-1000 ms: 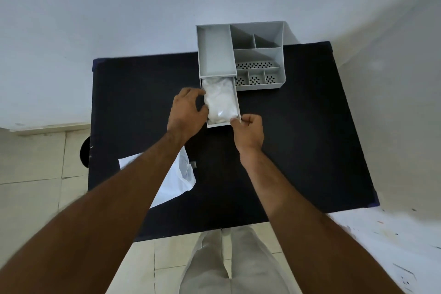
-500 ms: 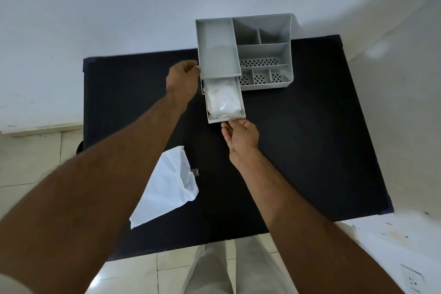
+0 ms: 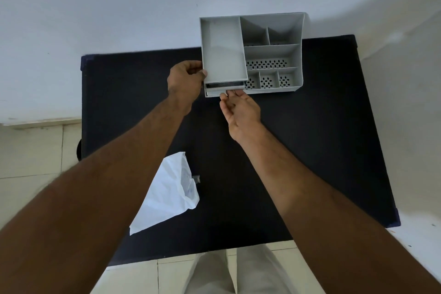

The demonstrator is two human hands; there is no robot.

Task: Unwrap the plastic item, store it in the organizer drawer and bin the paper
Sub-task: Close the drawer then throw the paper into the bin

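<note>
A grey plastic organizer (image 3: 296,55) with several open compartments stands at the far edge of the black table (image 3: 310,150). Its drawer (image 3: 214,92) at the lower left is pushed almost fully in; only a narrow strip of its front sticks out. The plastic item is hidden inside. My left hand (image 3: 185,81) grips the organizer's left front corner. My right hand (image 3: 241,108) touches the drawer front with its fingertips, fingers extended. White crumpled paper (image 3: 169,194) lies on the table near the front, under my left forearm.
A white wall rises behind the table. Tiled floor shows to the left and in front, with my light trousers (image 3: 229,272) below. A small dark round object (image 3: 78,153) sits at the table's left edge.
The drawer with the plastic item has slid from half open to nearly closed under my right fingertips. My left hand has settled on the organizer's left front corner.
</note>
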